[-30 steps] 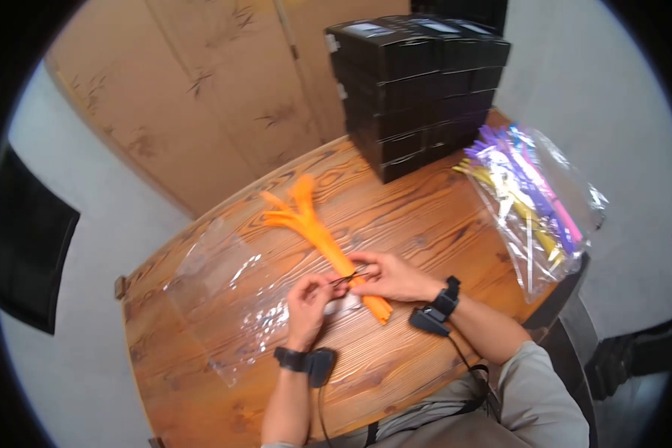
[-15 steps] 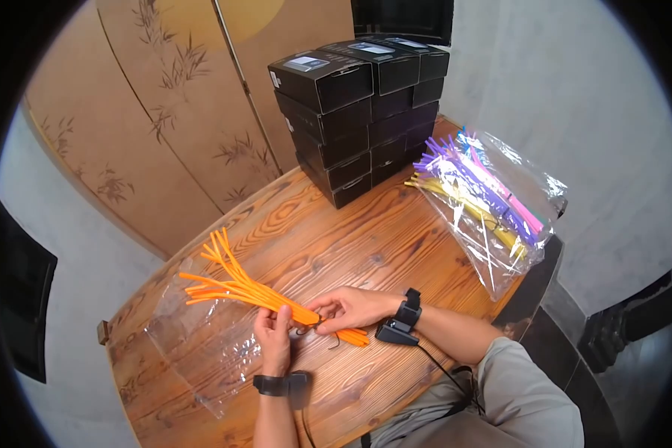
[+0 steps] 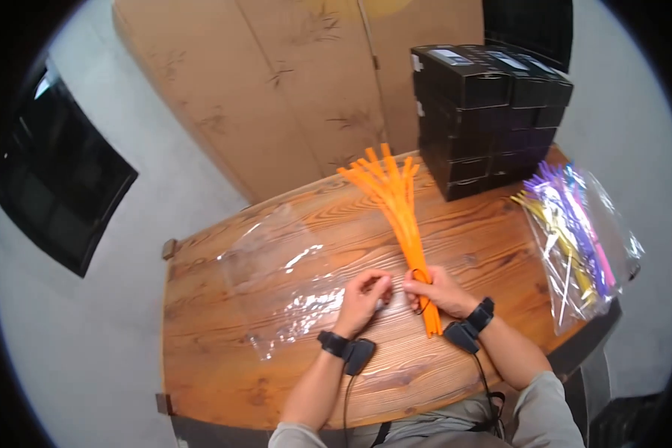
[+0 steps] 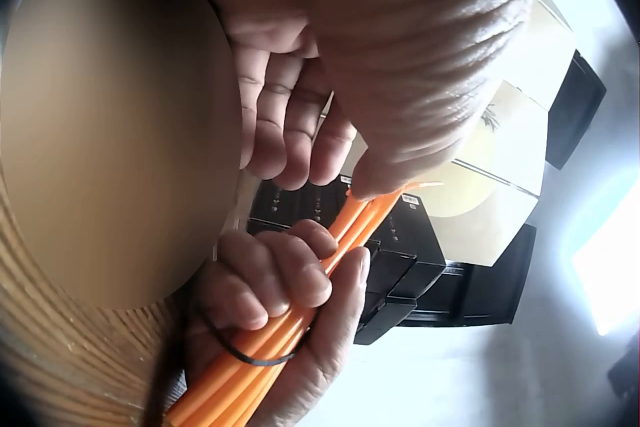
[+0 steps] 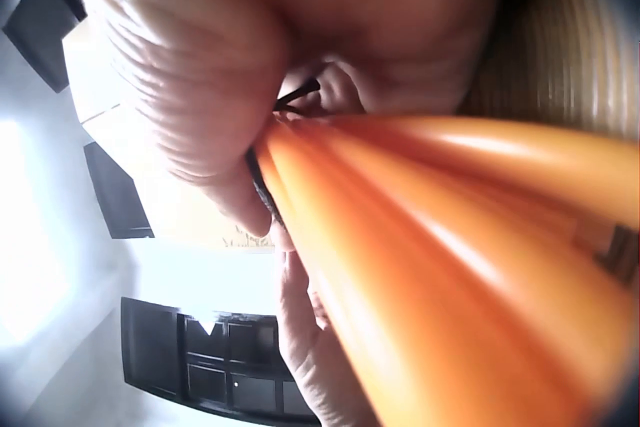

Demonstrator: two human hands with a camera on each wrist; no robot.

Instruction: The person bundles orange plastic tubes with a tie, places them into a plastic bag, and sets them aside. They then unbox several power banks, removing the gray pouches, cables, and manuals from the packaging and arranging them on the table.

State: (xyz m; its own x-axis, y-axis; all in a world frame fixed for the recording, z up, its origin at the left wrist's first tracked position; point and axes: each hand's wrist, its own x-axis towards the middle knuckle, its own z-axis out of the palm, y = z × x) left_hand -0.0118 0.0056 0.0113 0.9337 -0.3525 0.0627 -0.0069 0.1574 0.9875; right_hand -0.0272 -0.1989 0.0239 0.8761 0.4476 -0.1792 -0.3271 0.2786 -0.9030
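Observation:
A bundle of long, flexible orange tubes (image 3: 403, 216) fans out at its far end. My right hand (image 3: 440, 290) grips it near the lower end, where the tubes lie tightly together. The fingers and thumb curl round it in the left wrist view. A thin black tie (image 4: 250, 355) loops round the bundle close to this hand. My left hand (image 3: 362, 302) is just left of the bundle, its fingers loosely bent and holding nothing. In the left wrist view its thumb overlaps the tubes.
A flat clear plastic bag (image 3: 276, 261) lies on the wooden table (image 3: 224, 388) at left. At right, another clear bag (image 3: 623, 257) contains purple, yellow, pink and blue tubes (image 3: 593, 254). Stacked black boxes (image 3: 493, 127) stand at the back, before a folding screen (image 3: 276, 97).
The bundle has turned from pointing left to pointing away from me. My left hand, at the bundle half a second ago, has come off it. My right hand keeps its grip.

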